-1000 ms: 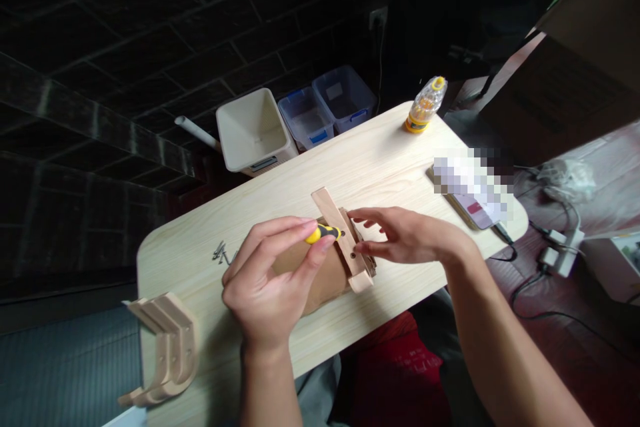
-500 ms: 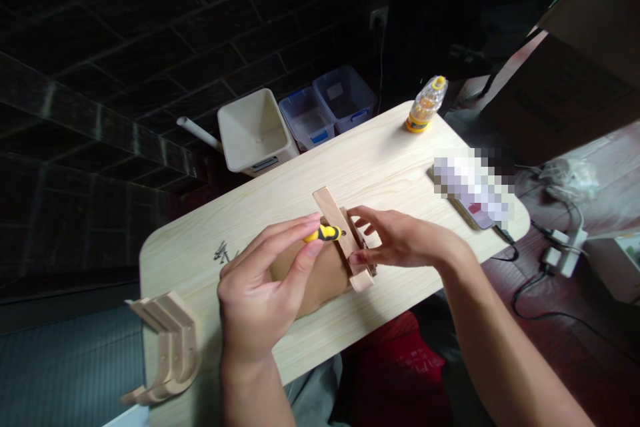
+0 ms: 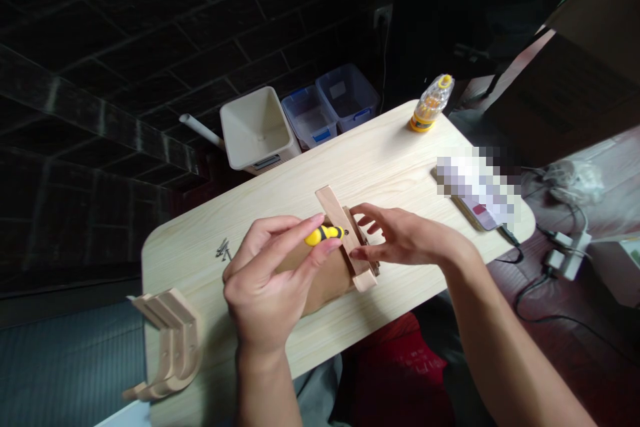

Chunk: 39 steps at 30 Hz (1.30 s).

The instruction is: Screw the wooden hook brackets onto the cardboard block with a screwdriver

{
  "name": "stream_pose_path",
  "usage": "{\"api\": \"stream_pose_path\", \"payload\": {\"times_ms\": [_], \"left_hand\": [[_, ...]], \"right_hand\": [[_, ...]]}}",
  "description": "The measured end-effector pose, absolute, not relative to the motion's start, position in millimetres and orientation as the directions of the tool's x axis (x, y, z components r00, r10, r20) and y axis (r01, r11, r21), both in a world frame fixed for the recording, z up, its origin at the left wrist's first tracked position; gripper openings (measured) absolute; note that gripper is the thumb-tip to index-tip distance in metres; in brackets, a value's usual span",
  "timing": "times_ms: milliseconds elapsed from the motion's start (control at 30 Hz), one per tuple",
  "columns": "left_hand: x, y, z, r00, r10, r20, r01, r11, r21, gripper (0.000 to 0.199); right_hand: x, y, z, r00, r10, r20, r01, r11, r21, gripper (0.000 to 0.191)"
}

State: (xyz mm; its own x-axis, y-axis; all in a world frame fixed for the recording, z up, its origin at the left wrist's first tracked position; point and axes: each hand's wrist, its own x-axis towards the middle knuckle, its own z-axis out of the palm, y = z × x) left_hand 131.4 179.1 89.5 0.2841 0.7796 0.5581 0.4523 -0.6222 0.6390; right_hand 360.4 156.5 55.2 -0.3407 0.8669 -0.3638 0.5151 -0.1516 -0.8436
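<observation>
My left hand [image 3: 280,273] pinches the yellow and black handle of a screwdriver [image 3: 324,234] between thumb and fingers. The tool's tip end is at a dark screw hole in a pale wooden bar [image 3: 333,207]. This bar lies across a brown piece [image 3: 320,287], whose left part is partly behind my left hand. On the bar's right side, my right hand [image 3: 390,233] has its thumb against the wood and its fingers curled round a darker edge piece, gripping the wooden assembly. Several metal screws [image 3: 223,250] lie on the table left of my left hand.
Curved wooden parts [image 3: 173,347] stand at the table's [image 3: 390,167] left end. A clear bottle with a yellow base [image 3: 431,107] and a phone [image 3: 480,203] are at the right. Bins [image 3: 257,130] stand behind; a power strip [image 3: 573,257] is beyond the right edge.
The view has shifted slightly. My left hand's fingers have changed their bend around the screwdriver handle, which shows more of its yellow end. My right hand stays at the wooden bar.
</observation>
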Motion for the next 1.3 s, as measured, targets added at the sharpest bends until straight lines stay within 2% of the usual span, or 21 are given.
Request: {"api": "stream_pose_path", "payload": {"times_ms": [100,167,333,667,967,1300], "left_hand": [[130.6,178.5,86.2,0.213,0.825,0.524,0.421,-0.561,0.713,0.044],[129.9,178.5,85.0,0.159,0.851,0.501,0.396,-0.519,0.757,0.038],[128.1,179.6,86.9,0.168,0.848,0.503,0.360,-0.528,0.770,0.025],[122.4,179.4,88.4,0.168,0.875,0.454,0.336,-0.484,0.808,0.023],[117.9,178.3,88.7,0.221,0.873,0.435,0.316,-0.486,0.815,0.027],[114.1,178.0,90.2,0.298,0.863,0.407,0.356,-0.496,0.792,0.032]], "right_hand": [[363.3,157.2,54.3,-0.343,0.869,-0.357,0.510,-0.147,-0.848,0.061],[367.1,158.1,53.4,-0.309,0.885,-0.348,0.493,-0.163,-0.854,0.052],[375.5,159.6,51.0,-0.175,0.947,-0.268,0.446,-0.166,-0.880,0.038],[367.6,165.8,52.6,-0.279,0.942,-0.188,0.460,-0.041,-0.887,0.040],[367.3,166.6,52.1,-0.256,0.940,-0.225,0.462,-0.086,-0.883,0.037],[367.2,164.7,44.0,-0.276,0.945,-0.173,0.463,-0.027,-0.886,0.038]]}}
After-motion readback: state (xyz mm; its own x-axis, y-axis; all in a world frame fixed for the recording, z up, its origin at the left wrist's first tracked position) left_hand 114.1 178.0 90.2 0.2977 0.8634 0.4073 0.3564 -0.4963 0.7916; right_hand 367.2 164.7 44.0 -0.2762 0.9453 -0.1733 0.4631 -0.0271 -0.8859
